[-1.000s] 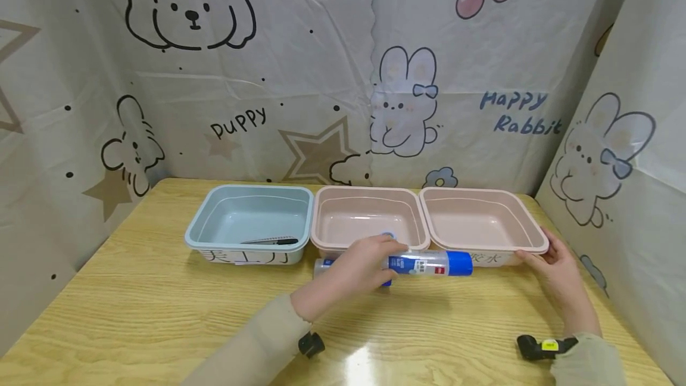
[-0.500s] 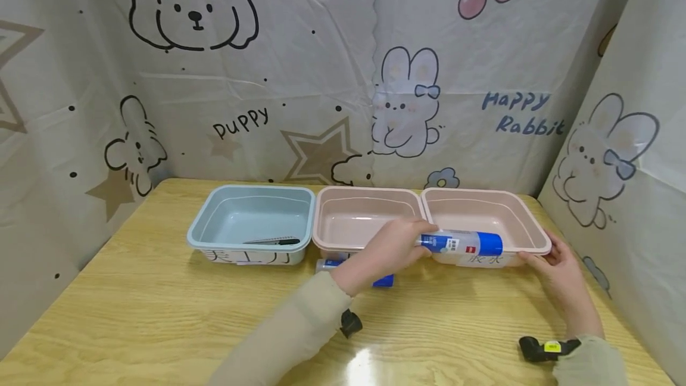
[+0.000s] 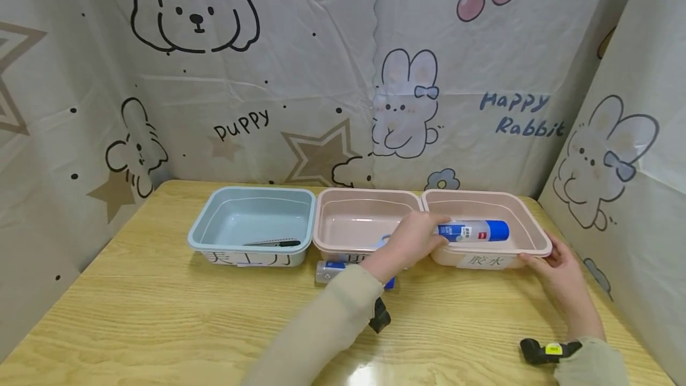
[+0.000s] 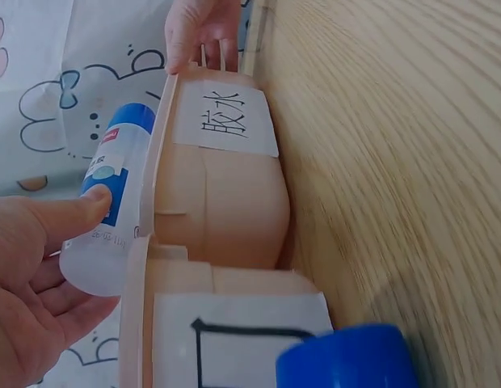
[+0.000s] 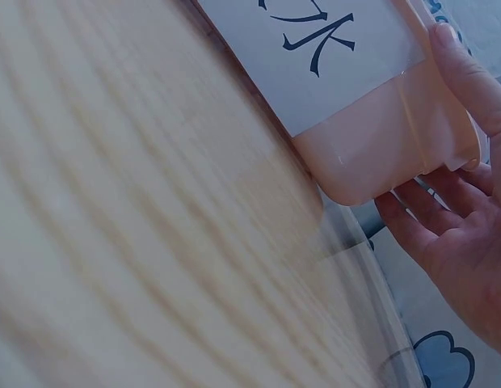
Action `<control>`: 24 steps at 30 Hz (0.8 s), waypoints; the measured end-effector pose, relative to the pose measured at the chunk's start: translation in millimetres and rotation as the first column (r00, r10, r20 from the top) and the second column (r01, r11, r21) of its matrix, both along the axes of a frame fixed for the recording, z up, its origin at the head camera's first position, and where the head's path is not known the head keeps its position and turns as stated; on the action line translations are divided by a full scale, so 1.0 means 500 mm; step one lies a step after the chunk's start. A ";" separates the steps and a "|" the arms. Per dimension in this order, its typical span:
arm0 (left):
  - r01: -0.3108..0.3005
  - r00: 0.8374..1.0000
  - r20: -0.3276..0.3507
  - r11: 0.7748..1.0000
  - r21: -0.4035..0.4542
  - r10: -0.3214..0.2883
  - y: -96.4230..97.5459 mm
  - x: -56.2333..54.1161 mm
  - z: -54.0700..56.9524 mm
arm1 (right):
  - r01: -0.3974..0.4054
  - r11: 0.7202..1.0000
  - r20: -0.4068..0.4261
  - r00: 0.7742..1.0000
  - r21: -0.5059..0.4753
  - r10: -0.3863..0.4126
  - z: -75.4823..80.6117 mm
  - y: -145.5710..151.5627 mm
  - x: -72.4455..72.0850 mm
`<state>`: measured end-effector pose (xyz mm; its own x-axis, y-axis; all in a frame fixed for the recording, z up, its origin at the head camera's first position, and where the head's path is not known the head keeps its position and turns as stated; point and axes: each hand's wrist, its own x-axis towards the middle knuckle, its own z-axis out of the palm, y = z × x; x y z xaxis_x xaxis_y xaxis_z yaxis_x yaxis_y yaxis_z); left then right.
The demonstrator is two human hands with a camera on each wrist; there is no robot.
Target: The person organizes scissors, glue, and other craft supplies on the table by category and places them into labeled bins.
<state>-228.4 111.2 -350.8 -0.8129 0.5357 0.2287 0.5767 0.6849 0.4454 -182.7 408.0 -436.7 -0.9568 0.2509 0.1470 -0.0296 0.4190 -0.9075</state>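
Note:
My left hand (image 3: 412, 240) holds a clear glue bottle (image 3: 471, 231) with a blue cap and a blue-and-white label. The bottle lies sideways above the opening of the right pink bin (image 3: 447, 260), its cap pointing right. In the left wrist view the thumb presses on the label, with fingers behind the bottle. My right hand (image 3: 563, 273) grips that bin's front right corner, thumb at the rim and fingers around the side, as the right wrist view shows. A second glue bottle (image 3: 328, 271) lies on the table before the middle bin, partly hidden by my left forearm.
A blue bin (image 3: 200, 242) on the left contains a box cutter (image 3: 289, 243). Beside it, the middle pink bin (image 3: 324, 248) shows a bit of blue loop (image 3: 383, 239) near my left hand. Labels are on the bins' fronts. Printed cloth (image 3: 321, 76) hangs behind the wooden table (image 3: 161, 326).
My left hand has carried the glue bottle right and away from me, from before the middle bin to above the right one. My right hand keeps its grip on the corner.

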 end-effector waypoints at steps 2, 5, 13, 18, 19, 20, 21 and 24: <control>-0.006 1.000 0.004 1.000 0.004 0.006 0.011 -0.003 -0.002 | 0.005 1.000 0.015 1.000 0.027 -0.005 0.000 -0.002 0.001; 0.003 1.000 -0.014 1.000 -0.011 -0.004 0.030 -0.004 -0.001 | 0.007 1.000 0.016 1.000 0.018 -0.007 0.001 -0.002 0.002; -0.016 1.000 0.000 0.999 -0.028 0.016 0.063 -0.004 -0.020 | -0.004 0.999 0.023 1.000 0.043 0.003 0.001 -0.007 0.001; 0.002 1.000 -0.024 0.998 -0.058 -0.003 0.065 -0.007 -0.037 | -0.010 1.000 -0.005 1.000 -0.001 0.010 -0.001 -0.011 0.003; 0.008 0.999 -0.039 0.998 -0.063 -0.011 0.066 -0.007 -0.038 | -0.012 1.000 -0.014 1.000 -0.019 0.011 0.000 -0.011 0.003; 0.016 0.998 -0.056 0.998 -0.067 -0.020 0.067 -0.007 -0.040 | -0.012 0.999 -0.023 1.000 -0.033 0.012 0.001 -0.010 0.004; 0.022 0.997 -0.072 0.997 -0.070 -0.027 0.067 -0.007 -0.039 | -0.016 0.999 -0.035 0.999 -0.042 0.015 0.002 -0.010 0.004; 0.033 0.992 -0.116 0.996 -0.080 -0.042 0.065 -0.003 -0.032 | -0.033 0.996 -0.061 0.998 -0.082 0.028 0.005 -0.010 0.005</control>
